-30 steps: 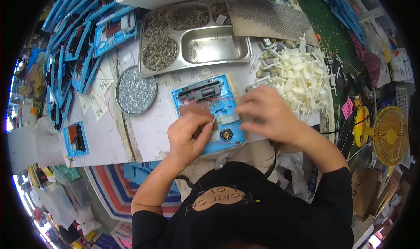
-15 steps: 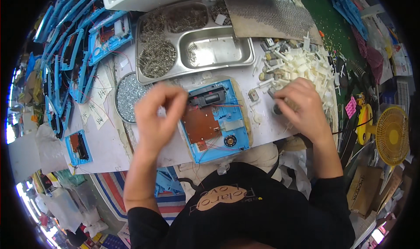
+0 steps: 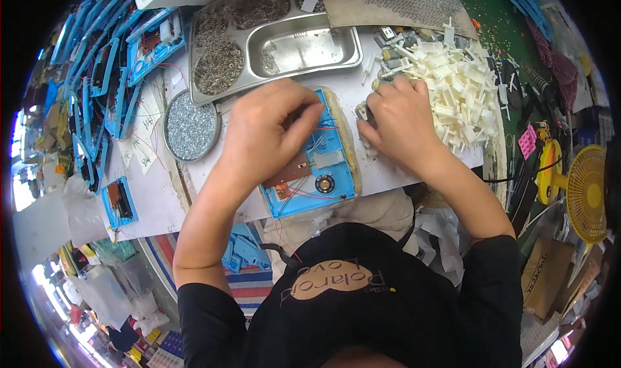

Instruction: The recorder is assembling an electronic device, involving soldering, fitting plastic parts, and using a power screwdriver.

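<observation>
Lying on the table before me is a blue plastic housing (image 3: 336, 174) with a brown circuit board (image 3: 288, 172), thin red wires and a round black speaker (image 3: 325, 184). My left hand (image 3: 272, 125) covers its upper left part, fingers curled and thumb drawn in. Whatever those fingers hold, if anything, is hidden. To the right of the housing, my right hand (image 3: 404, 122) is closed, with a small metal-cased motor (image 3: 363, 112) at its thumb and fingertips. Beside that hand rises a heap of white plastic parts (image 3: 453, 89).
A steel compartment tray (image 3: 352, 57) with small metal parts stands at the back. Left of my hand is a round dish of silvery screws (image 3: 191, 125). Blue housings (image 3: 84, 102) are stacked at far left; a yellow fan (image 3: 585, 193) stands at right.
My left hand has moved right, over the housing, covering its black part. My right hand has moved left, away from the white heap, to the small motor. The whole view has shifted slightly.
</observation>
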Action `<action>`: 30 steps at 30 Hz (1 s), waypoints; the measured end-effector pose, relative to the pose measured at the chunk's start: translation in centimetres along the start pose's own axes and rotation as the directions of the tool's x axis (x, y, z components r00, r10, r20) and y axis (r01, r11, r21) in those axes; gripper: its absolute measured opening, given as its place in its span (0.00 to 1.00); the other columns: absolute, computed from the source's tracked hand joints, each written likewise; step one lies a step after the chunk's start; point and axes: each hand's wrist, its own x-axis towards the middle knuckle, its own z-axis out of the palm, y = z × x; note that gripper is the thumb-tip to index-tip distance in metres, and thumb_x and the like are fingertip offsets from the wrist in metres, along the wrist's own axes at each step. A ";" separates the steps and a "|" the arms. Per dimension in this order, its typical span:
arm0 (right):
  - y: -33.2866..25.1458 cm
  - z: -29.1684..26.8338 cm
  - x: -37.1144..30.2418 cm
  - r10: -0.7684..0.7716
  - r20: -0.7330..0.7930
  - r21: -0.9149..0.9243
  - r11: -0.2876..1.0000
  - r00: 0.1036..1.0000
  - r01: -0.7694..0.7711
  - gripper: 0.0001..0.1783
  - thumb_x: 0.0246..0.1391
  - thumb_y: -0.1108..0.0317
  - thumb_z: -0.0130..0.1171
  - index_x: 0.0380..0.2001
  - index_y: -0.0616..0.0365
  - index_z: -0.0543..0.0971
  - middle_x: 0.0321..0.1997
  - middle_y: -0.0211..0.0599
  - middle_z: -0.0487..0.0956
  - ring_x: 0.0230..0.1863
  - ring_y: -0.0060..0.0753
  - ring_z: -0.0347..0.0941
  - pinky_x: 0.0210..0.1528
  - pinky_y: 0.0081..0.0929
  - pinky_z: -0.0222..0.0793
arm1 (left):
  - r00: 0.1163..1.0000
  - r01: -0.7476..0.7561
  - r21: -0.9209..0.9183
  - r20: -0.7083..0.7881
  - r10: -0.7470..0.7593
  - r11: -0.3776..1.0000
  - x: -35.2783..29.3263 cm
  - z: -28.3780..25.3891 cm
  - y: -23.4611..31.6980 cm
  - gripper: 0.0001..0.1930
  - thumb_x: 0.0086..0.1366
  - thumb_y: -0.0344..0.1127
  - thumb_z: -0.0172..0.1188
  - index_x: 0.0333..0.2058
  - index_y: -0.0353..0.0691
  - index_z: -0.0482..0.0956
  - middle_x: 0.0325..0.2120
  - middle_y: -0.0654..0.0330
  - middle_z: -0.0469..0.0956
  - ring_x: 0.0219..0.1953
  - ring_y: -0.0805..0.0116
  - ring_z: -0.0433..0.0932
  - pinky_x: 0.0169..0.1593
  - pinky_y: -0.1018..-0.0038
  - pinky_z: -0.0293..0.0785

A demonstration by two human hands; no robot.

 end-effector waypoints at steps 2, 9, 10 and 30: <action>0.2 -0.6 -0.5 -0.013 -0.110 0.084 0.996 0.994 0.022 0.13 0.41 0.60 0.69 0.28 0.56 0.81 0.29 0.33 0.77 0.40 0.42 0.71 0.44 0.39 0.62 | 0.999 0.030 -0.012 0.034 -0.030 0.999 -0.3 0.1 1.4 0.05 0.60 0.28 0.66 0.33 0.34 0.83 0.25 0.55 0.79 0.24 0.62 0.79 0.30 0.70 0.74; -2.1 -5.6 -3.1 0.018 -0.244 0.534 0.837 0.970 0.119 0.16 0.43 0.70 0.69 0.38 0.59 0.79 0.31 0.36 0.79 0.34 0.44 0.76 0.36 0.38 0.72 | 0.871 0.378 -0.255 0.423 -0.249 0.890 0.7 0.7 5.5 0.12 0.67 0.37 0.66 0.39 0.31 0.83 0.23 0.60 0.80 0.21 0.77 0.75 0.24 0.77 0.68; -1.7 -5.9 -3.3 0.035 -0.287 0.603 0.783 0.957 0.152 0.14 0.45 0.76 0.69 0.38 0.60 0.80 0.35 0.38 0.82 0.31 0.41 0.79 0.32 0.34 0.73 | 0.835 0.462 -0.316 0.470 -0.287 0.829 0.6 0.7 5.4 0.13 0.68 0.38 0.65 0.40 0.31 0.82 0.23 0.62 0.80 0.21 0.79 0.74 0.24 0.78 0.67; 1.3 -3.8 -10.1 0.400 0.189 0.939 -0.340 0.897 -0.046 0.18 0.56 0.81 0.60 0.51 0.67 0.75 0.40 0.41 0.83 0.34 0.27 0.80 0.41 0.24 0.78 | 0.910 0.235 -0.065 0.364 -0.196 0.970 4.7 1.0 1.4 0.09 0.67 0.36 0.63 0.38 0.35 0.83 0.28 0.60 0.82 0.31 0.72 0.79 0.37 0.73 0.76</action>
